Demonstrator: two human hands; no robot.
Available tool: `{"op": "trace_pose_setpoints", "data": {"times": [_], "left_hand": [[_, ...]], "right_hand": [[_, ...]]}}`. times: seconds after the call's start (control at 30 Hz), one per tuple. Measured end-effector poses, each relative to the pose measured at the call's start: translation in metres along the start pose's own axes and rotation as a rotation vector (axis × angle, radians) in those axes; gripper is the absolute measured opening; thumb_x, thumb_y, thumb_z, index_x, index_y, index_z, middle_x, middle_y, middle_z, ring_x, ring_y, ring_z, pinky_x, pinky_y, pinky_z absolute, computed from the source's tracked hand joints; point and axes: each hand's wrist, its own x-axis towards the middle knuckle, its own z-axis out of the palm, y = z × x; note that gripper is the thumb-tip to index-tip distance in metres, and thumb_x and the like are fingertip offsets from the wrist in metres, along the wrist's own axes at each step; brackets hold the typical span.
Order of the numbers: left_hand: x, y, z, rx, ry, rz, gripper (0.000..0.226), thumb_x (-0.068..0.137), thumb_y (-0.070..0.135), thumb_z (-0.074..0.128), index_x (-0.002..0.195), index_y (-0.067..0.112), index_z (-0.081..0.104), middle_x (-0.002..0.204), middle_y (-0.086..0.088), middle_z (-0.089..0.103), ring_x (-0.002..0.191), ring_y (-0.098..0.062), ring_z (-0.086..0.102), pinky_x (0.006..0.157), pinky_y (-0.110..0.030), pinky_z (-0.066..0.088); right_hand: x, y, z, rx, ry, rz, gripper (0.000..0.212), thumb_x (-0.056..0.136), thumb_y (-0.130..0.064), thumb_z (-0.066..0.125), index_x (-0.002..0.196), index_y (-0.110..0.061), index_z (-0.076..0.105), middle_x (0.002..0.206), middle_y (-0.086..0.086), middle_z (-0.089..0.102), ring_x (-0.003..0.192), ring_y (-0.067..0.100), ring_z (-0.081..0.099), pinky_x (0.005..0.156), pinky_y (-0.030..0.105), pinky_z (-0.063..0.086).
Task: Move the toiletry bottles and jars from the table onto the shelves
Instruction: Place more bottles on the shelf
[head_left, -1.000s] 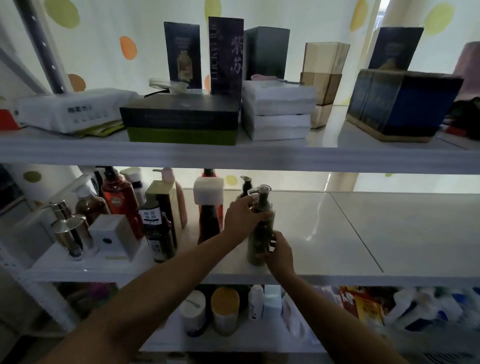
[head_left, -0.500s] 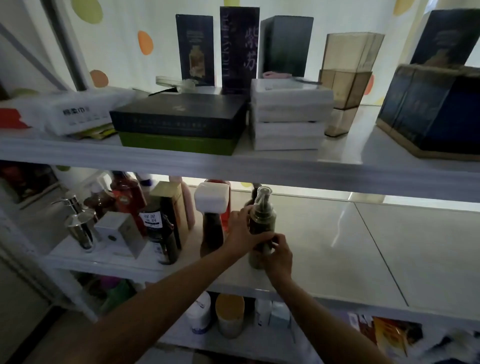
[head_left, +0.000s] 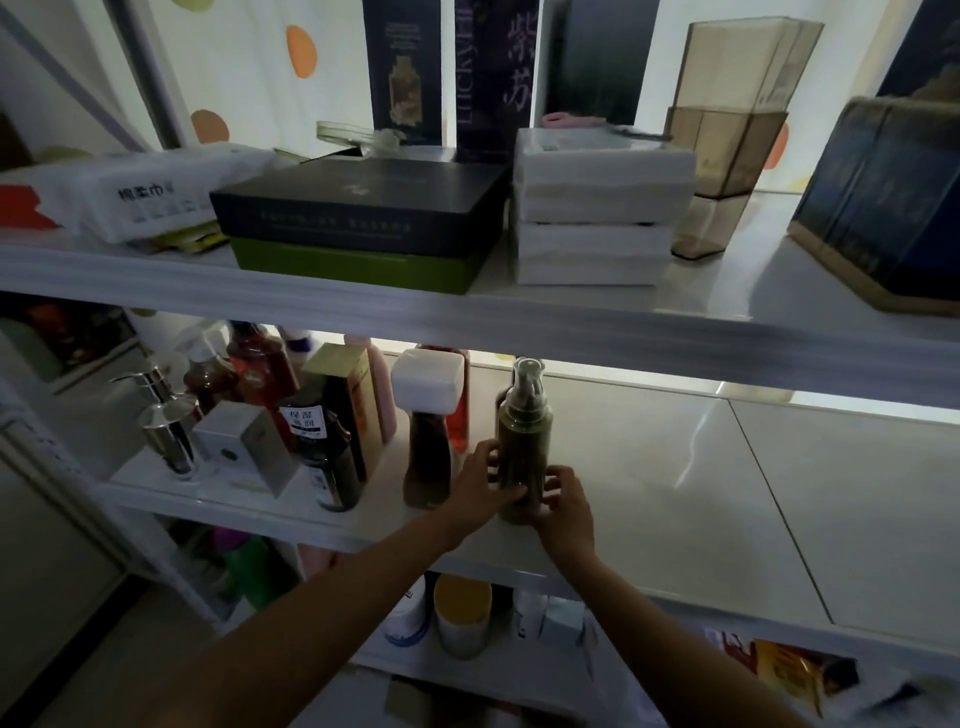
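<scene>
Both hands on it now: my left hand (head_left: 480, 480) wraps the lower body of the olive pump bottle (head_left: 523, 431) from its left side, fingers curled round it. My right hand (head_left: 563, 506) cups the same low stretch from the bottle's right, fingers curled in against the plastic. Neither hand is loose; it's a two-sided hold down near the base, with nothing else in either palm. The bottle stands straight ahead of me, dead between the two hands, long axis upright, its clear-capped pump head pointing at the upper shelf edge (head_left: 467, 322) above it. Left and right are about equally close, the left perhaps a shade higher on the body. The bottle's foot looks to be down on the middle shelf (head_left: 675, 493), toward the front of that board, though my fingers cover the very bottom, so I can't swear it's fully seated. Here's what matters for letting go: just to the bottle's left stands a brown bottle with a white square cap (head_left: 428, 457), near but not touching as far as I can tell. My left hand has little room there and should, I reckon, slide out toward me rather than sideways. To the bottle's right lies glossy white board, so the right hand can peel away sideways.
</scene>
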Motion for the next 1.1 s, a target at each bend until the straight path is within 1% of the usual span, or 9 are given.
{"op": "trace_pose_setpoints", "data": {"times": [0.1, 0.17, 0.33, 0.47, 0.63, 0.73, 0.8, 0.97, 1.1], "left_hand": [[0.002, -0.010, -0.001, 0.044, 0.018, -0.007, 0.058, 0.083, 0.012, 0.070, 0.134, 0.011, 0.042, 0.125, -0.005, 0.049, 0.111, -0.017, 0.052, 0.082, -0.018, 0.048], [0.005, -0.014, 0.000, 0.080, 0.045, -0.023, 0.055, 0.083, 0.014, 0.069, 0.132, 0.012, 0.045, 0.123, -0.009, 0.049, 0.104, -0.018, 0.053, 0.075, -0.016, 0.047], [0.012, -0.014, 0.008, 0.063, 0.121, 0.000, 0.054, 0.074, 0.004, 0.076, 0.119, 0.003, 0.047, 0.117, -0.008, 0.057, 0.107, -0.021, 0.057, 0.078, -0.017, 0.049], [0.013, -0.014, 0.006, 0.011, 0.125, -0.026, 0.055, 0.070, 0.003, 0.079, 0.113, 0.003, 0.044, 0.109, -0.005, 0.056, 0.100, -0.021, 0.057, 0.075, -0.020, 0.050], [0.012, -0.022, 0.007, 0.015, 0.111, -0.001, 0.050, 0.077, 0.003, 0.073, 0.120, 0.009, 0.048, 0.109, -0.002, 0.057, 0.098, -0.015, 0.058, 0.075, -0.018, 0.051], [0.012, -0.026, 0.007, 0.021, 0.114, 0.003, 0.048, 0.079, 0.006, 0.072, 0.121, 0.012, 0.050, 0.112, -0.002, 0.059, 0.105, -0.019, 0.059, 0.083, -0.024, 0.052], [0.015, -0.025, 0.007, 0.027, 0.122, -0.009, 0.044, 0.078, 0.006, 0.073, 0.116, 0.011, 0.051, 0.110, -0.004, 0.061, 0.102, -0.019, 0.061, 0.080, -0.022, 0.052], [0.020, -0.021, 0.005, 0.121, 0.127, -0.012, 0.046, 0.073, 0.009, 0.077, 0.111, 0.007, 0.051, 0.101, 0.002, 0.059, 0.093, -0.013, 0.060, 0.073, -0.017, 0.050], [0.020, -0.024, 0.004, 0.121, 0.121, -0.002, 0.043, 0.078, 0.011, 0.074, 0.115, 0.007, 0.052, 0.108, -0.003, 0.062, 0.098, -0.014, 0.061, 0.073, -0.017, 0.051]], "right_hand": [[0.010, -0.003, -0.012, 0.016, -0.116, -0.044, 0.049, 0.077, -0.012, 0.074, 0.120, -0.014, 0.052, 0.110, 0.005, 0.063, 0.096, 0.017, 0.062, 0.071, 0.017, 0.049], [0.011, -0.005, -0.016, 0.029, -0.157, -0.049, 0.053, 0.078, -0.011, 0.074, 0.125, -0.011, 0.049, 0.111, 0.004, 0.061, 0.099, 0.014, 0.059, 0.073, 0.014, 0.048], [0.009, -0.006, -0.001, -0.046, -0.077, -0.030, 0.068, 0.065, -0.022, 0.084, 0.122, -0.012, 0.048, 0.110, -0.001, 0.045, 0.097, 0.014, 0.053, 0.079, 0.027, 0.051], [0.014, -0.012, -0.004, 0.007, -0.074, -0.024, 0.058, 0.068, -0.013, 0.081, 0.118, -0.010, 0.051, 0.110, 0.008, 0.060, 0.096, 0.019, 0.058, 0.077, 0.026, 0.050], [0.012, -0.010, -0.011, 0.084, -0.133, -0.062, 0.059, 0.073, -0.013, 0.078, 0.125, -0.011, 0.049, 0.116, 0.008, 0.063, 0.102, 0.010, 0.056, 0.083, 0.018, 0.047], [0.013, -0.009, -0.010, 0.100, -0.147, -0.058, 0.059, 0.073, -0.015, 0.079, 0.123, -0.012, 0.049, 0.117, 0.008, 0.063, 0.103, 0.011, 0.058, 0.077, 0.010, 0.048], [0.016, -0.009, -0.012, 0.096, -0.169, -0.055, 0.057, 0.074, -0.015, 0.078, 0.123, -0.011, 0.049, 0.118, 0.009, 0.063, 0.105, 0.015, 0.060, 0.073, 0.008, 0.048], [0.020, -0.009, -0.015, 0.039, -0.190, -0.074, 0.057, 0.077, -0.014, 0.075, 0.127, -0.008, 0.047, 0.124, 0.011, 0.060, 0.115, 0.022, 0.057, 0.090, 0.023, 0.047], [0.020, -0.009, -0.014, 0.041, -0.198, -0.055, 0.054, 0.078, -0.015, 0.074, 0.126, -0.009, 0.047, 0.124, 0.012, 0.060, 0.115, 0.023, 0.057, 0.089, 0.025, 0.048]]}}
